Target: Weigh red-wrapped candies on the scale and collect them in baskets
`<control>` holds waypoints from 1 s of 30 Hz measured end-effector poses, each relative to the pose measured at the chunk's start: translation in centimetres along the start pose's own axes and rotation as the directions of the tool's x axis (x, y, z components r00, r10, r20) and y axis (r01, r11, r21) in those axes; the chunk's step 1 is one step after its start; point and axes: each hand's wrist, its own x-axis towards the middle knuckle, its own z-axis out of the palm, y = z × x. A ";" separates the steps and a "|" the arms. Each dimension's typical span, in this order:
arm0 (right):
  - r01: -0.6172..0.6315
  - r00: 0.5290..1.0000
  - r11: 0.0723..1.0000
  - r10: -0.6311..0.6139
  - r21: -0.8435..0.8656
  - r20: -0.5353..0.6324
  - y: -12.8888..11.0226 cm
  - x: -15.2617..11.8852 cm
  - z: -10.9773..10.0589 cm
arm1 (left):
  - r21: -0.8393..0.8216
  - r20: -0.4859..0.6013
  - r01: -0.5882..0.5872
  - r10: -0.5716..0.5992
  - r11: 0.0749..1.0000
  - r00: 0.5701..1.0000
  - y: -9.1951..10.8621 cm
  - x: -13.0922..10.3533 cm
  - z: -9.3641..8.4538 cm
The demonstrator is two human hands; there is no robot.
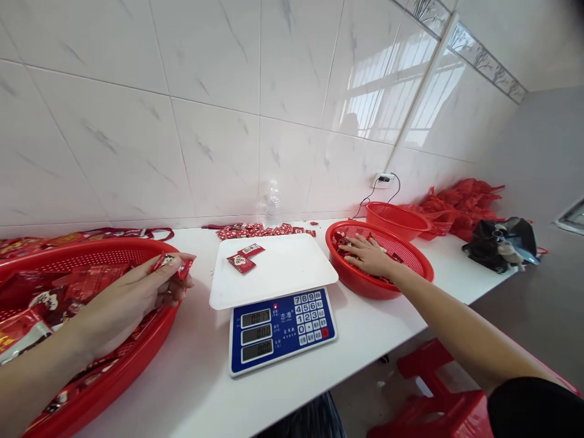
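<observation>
My left hand [141,289] is closed on a small red packet [181,267], held above the right rim of a large red basket [137,377] that holds red packets of various sizes. In the middle, a digital scale [283,328] carries a white tray [283,267] with two small red-and-white packets [241,263] near its left side. My right hand [370,255] reaches into a smaller red basket [417,261], fingers spread over the small packets inside. Whether it touches them all or grips any underneath is hidden, but no packet shows between its fingers.
Behind the tray lies a pile of small red packets [260,230] beside a clear plastic bottle [272,207]. An empty-looking red basin [395,219], red plastic bags [469,204] and a black bag [502,243] line the right. Red stools [438,395] stand below the table.
</observation>
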 end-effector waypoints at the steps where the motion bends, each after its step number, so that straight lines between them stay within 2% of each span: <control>1: 0.046 0.999 0.999 -0.046 -0.007 0.029 0.1 0.0 0.1 | -0.026 0.043 0.033 -0.032 0.999 0.999 -0.1 0.0 -0.1; 3: 0.060 0.998 0.998 -0.060 -0.005 0.037 0.8 0.0 0.2 | -0.066 0.101 0.080 -0.073 0.995 0.992 -0.4 0.1 -0.2; 5: -0.034 0.999 0.999 0.034 0.010 0.032 2.1 -0.2 0.0 | -0.070 0.094 0.094 -0.087 0.993 0.992 -0.6 0.1 -0.4; 8: -0.208 0.977 0.978 0.207 0.017 0.055 4.7 -1.4 -0.1 | -0.081 0.081 0.105 -0.098 0.991 0.992 -0.7 0.1 -0.7; 10: -0.267 0.962 0.964 0.266 0.014 0.070 6.1 -2.2 -0.2 | -0.083 0.068 0.097 -0.092 0.992 0.993 -0.7 0.2 -0.8; 12: -0.305 0.950 0.952 0.302 0.019 0.080 6.7 -2.4 -0.6 | -0.085 0.064 0.080 -0.074 0.993 0.995 -0.5 0.3 -0.7; 14: -0.314 0.948 0.949 0.312 0.030 0.052 5.9 -1.5 -1.3 | -0.093 0.083 0.057 -0.049 0.994 0.995 -0.4 0.2 -0.5; 17: -0.226 0.971 0.971 0.231 0.075 -0.059 1.2 2.0 -2.2 | -0.094 0.114 0.024 -0.013 0.995 0.993 -0.1 0.0 -0.2; 20: 0.041 0.995 0.984 -0.024 0.171 -0.101 -7.0 6.1 -2.4 | -0.107 0.085 -0.003 0.012 0.994 0.996 -0.1 0.0 -0.3; 22: 0.317 0.948 0.876 -0.309 0.364 -0.082 -13.2 8.4 -1.9 | -0.128 0.041 -0.021 0.026 0.992 0.999 -0.3 0.1 -0.7; 23: 0.387 0.916 0.821 -0.395 0.420 -0.071 -16.0 9.2 -1.5 | -0.134 0.017 -0.024 0.026 0.991 1.000 -0.4 0.3 -1.0; 24: 0.409 0.901 0.801 -0.431 0.436 -0.053 -18.6 9.9 -1.0 | -0.138 -0.007 -0.023 0.023 0.990 1.000 -0.6 0.3 -1.2; 26: 0.394 0.907 0.837 -0.422 0.381 -0.012 -22.6 10.8 0.0 | -0.137 -0.040 -0.013 0.007 0.990 0.999 -0.9 0.4 -1.7; 28: 0.385 0.914 0.861 -0.406 0.332 -0.006 -24.9 11.1 0.9 | -0.128 -0.042 0.000 -0.006 0.992 0.999 -1.2 0.3 -1.9; 30: 0.394 0.915 0.866 -0.403 0.308 -0.038 -25.7 11.1 1.4 | -0.111 -0.027 0.001 -0.004 0.994 1.000 -1.3 0.2 -1.9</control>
